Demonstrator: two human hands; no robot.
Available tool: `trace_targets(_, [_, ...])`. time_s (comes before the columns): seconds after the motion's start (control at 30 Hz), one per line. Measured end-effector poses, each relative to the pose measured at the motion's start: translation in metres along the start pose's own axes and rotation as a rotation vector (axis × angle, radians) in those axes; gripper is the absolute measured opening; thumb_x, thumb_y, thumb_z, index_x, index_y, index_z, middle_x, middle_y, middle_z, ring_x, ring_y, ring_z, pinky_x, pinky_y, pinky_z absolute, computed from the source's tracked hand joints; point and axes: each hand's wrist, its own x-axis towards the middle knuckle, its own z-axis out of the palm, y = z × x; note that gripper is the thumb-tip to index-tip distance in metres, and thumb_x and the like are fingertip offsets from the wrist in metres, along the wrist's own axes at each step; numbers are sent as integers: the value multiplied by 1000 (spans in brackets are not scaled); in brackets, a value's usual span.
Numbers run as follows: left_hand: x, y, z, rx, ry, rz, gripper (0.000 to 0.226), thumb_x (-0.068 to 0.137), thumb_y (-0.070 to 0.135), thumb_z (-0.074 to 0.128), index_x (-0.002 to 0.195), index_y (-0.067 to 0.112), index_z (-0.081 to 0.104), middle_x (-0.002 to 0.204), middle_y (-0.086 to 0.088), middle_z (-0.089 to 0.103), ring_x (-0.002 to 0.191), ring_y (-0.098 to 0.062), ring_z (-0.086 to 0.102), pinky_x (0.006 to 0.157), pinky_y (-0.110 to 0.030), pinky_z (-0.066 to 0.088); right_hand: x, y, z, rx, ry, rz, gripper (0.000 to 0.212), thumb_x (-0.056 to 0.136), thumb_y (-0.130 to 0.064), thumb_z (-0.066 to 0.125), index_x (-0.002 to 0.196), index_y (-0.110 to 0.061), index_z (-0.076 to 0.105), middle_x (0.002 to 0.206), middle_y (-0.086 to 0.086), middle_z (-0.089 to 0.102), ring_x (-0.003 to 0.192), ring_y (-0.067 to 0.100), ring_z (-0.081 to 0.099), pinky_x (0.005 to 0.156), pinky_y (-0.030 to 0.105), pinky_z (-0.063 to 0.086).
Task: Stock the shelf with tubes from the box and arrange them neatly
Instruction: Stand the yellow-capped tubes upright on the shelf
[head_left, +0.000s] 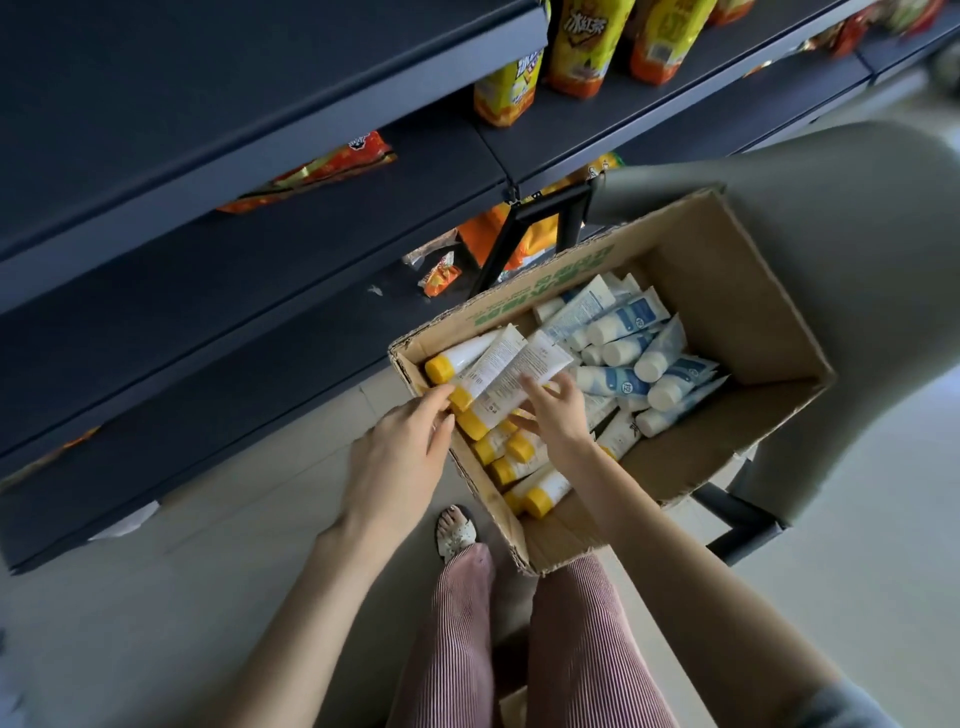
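The person is standing on the pale floor (156, 597) in striped pink trousers (587, 649), one sandalled foot (457, 535) showing just beside the near-left corner of the cardboard box (727, 260).

The left hand (400, 457) is reaching over the box's left edge, its fingers stretched out and their tips touching the capped ends of three raised yellow-capped tubes (519, 364). The thumb is hidden, so I cannot tell whether this hand is gripping them. The right hand (558, 415) is reaching in over the near edge with its fingers spread apart and fairly straight, their tips lying on the topmost of those three tubes.

The three tubes are fanning out over the box's left corner, flat ends pointing toward the far-left wall. More yellow caps (524, 467) are lying beneath them along the near-left wall. A heap of blue-and-white tubes (623, 332) is filling the middle and far part of the box floor.

The box is sitting open on the seat of a grey chair (857, 260). Beyond it, dark shelves (260, 234) are running across; yellow-and-orange snack bags (582, 47) are standing on an upper shelf near its front edge.
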Motion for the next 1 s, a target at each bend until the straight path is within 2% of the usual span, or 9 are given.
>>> trace_targets(0.1, [5,16,11,13,-21,82,53,95,20,55,144,15,37,135,-5,55,119,-20,53,86,-29,48,-28,-24,-12,102,-100,-106,27,94,-13,57,120,-10,49,104,6,69,92,22,70,66,27,58])
trace_targets(0.17, [8,25,19,62,-39,128,67,92,19,59,149,13,24,146,-7,43,132,-21,42,101,-31,41,-47,-39,-19,139,-150,-169,21,94,-13,56,115,-12,52,95,-1,72,84,17,72,64,24,57])
trace_targets(0.23, [10,32,25,119,-38,164,74,91,20,60,151,15,16,148,-8,39,135,-21,38,105,-30,37,-63,-52,-26,168,-187,-206,20,95,-15,54,115,-11,53,97,1,72,85,18,72,65,23,56])
trace_targets(0.37, [8,42,29,170,-8,149,73,92,25,58,151,17,16,139,-11,46,122,-23,50,92,-31,48,-86,-65,-33,148,-178,-229,23,96,-20,53,114,-5,54,108,13,69,96,22,70,70,25,57])
trace_targets(0.5, [3,46,30,200,99,145,64,82,28,72,137,9,46,121,-12,56,104,-25,59,73,-32,55,-98,-62,-33,121,-168,-219,29,96,-22,54,111,3,57,105,17,70,95,24,70,69,24,56])
trace_targets(0.6, [-1,44,30,176,83,109,60,84,31,69,135,12,45,125,-7,52,109,-21,55,73,-30,54,-103,-55,-30,143,-197,-201,24,94,-21,57,104,1,56,103,14,71,94,23,70,70,24,55])
trace_targets(0.7, [-5,31,27,9,91,54,57,83,27,69,134,14,46,125,-3,54,105,-18,57,72,-27,50,-105,-48,-27,117,-272,-204,30,88,-39,58,99,-12,56,109,6,70,102,17,67,81,29,56])
trace_targets(0.83, [-9,4,14,-416,151,-175,46,78,28,74,119,21,53,99,14,58,79,4,58,56,-8,42,-94,-47,-22,118,-280,-184,59,76,-62,54,121,-24,54,121,-11,63,112,6,60,84,24,54])
trace_targets(1.0, [-8,-27,-6,-903,137,-294,55,75,27,73,125,27,51,108,11,68,94,-6,66,66,-14,52,-50,-28,-11,166,-127,29,46,92,-32,59,132,-17,43,135,5,48,126,23,46,85,33,48])
